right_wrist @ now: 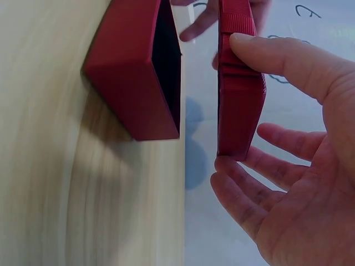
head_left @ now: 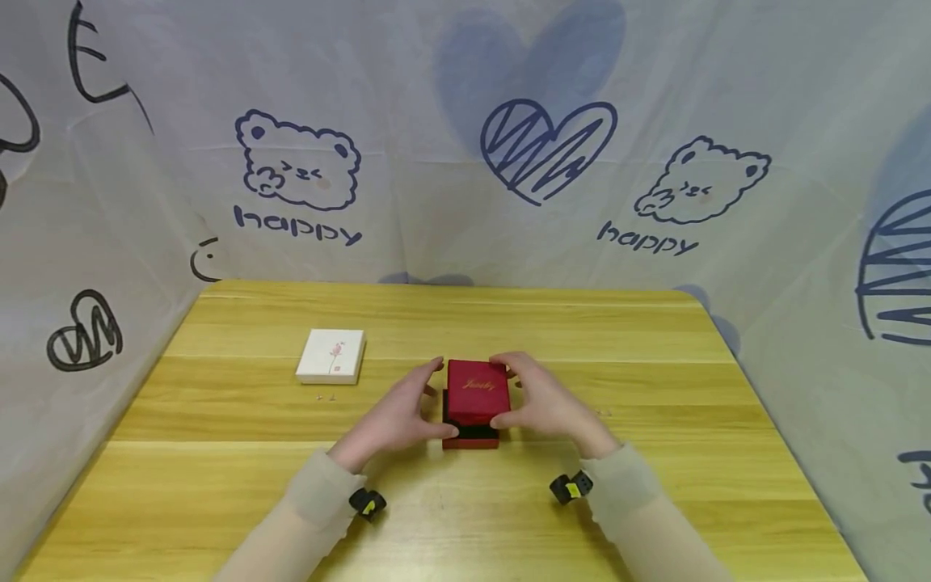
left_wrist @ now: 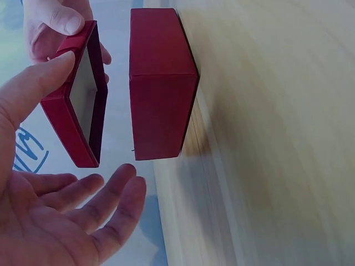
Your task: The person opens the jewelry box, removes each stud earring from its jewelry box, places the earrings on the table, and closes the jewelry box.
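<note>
A red square jewelry box lid (head_left: 478, 390) with gold lettering is held above its box base (head_left: 471, 443), which stands on the table, its dark inside partly showing. My right hand (head_left: 547, 402) grips the lid from the right, thumb on the ribbon bow (right_wrist: 238, 52) along its front side, fingers at the far side. From the left, my left hand (head_left: 398, 416) touches the lid's front edge with its thumb, its other fingers spread and apart from it. In the left wrist view a gap separates the lid (left_wrist: 72, 127) from the base (left_wrist: 161, 113).
A white square box (head_left: 331, 354) with a pink flower print lies on the wooden table (head_left: 240, 501) at the left. Two tiny items (head_left: 332, 398) lie just in front of it. White cloth (head_left: 429, 202) with drawings hangs behind and beside the table.
</note>
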A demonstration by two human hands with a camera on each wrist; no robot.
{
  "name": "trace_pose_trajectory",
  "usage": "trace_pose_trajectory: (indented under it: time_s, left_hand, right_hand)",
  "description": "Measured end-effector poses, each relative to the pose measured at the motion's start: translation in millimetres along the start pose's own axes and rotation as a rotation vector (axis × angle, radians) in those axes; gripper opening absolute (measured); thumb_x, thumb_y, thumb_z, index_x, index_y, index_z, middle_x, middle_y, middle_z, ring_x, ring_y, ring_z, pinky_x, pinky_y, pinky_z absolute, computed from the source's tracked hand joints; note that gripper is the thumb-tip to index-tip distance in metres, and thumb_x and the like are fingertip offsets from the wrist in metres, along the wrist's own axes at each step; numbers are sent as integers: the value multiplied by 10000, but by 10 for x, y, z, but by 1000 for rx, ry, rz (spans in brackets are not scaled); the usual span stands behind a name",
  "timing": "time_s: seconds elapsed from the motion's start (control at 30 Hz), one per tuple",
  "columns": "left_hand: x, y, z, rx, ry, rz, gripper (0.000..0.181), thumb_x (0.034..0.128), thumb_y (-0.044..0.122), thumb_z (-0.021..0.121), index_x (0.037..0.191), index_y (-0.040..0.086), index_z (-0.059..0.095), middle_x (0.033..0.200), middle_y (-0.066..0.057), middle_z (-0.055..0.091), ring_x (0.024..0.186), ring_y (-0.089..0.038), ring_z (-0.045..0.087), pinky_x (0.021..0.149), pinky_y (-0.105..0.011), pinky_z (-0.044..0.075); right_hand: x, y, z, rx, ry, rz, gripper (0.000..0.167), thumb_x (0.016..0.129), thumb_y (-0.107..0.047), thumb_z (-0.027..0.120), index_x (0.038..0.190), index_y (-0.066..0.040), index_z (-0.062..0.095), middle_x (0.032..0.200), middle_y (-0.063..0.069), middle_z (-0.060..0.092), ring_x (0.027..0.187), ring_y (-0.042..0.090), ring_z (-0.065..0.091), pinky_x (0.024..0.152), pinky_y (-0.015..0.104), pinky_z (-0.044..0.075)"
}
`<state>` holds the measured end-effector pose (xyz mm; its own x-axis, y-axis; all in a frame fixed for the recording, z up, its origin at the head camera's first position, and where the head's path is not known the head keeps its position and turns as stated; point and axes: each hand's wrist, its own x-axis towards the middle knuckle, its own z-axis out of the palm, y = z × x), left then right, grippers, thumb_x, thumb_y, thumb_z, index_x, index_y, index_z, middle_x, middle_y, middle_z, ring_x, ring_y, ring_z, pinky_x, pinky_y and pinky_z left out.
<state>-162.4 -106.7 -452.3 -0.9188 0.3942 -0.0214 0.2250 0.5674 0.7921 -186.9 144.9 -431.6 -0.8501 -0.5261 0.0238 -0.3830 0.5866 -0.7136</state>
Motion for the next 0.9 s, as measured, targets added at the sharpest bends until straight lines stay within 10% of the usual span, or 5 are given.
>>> trace_pose_trajectory:
  time_s: [0.43,0.9]
  left_hand:
    - [-13,-77,-10,-6,2,112,941,730,157,879,1480,-21,339,1441,-146,445,1115,-298,571,847,-443,516]
    - [-21,-113,47,-20,-70,62,931,721,99,879,1459,-75,339,1413,-208,453,1040,-292,636,921,-431,496]
  right_hand:
    - [-29,-58,110,-36,-12,-42,813,716,-153,889,1395,-10,465,1300,79,524,1144,260,522,969,456,444]
    - [-69,6,228,-20,-17,-7,808,709,-147,894,1390,-36,473,1316,68,521,1165,259,526,997,454,424]
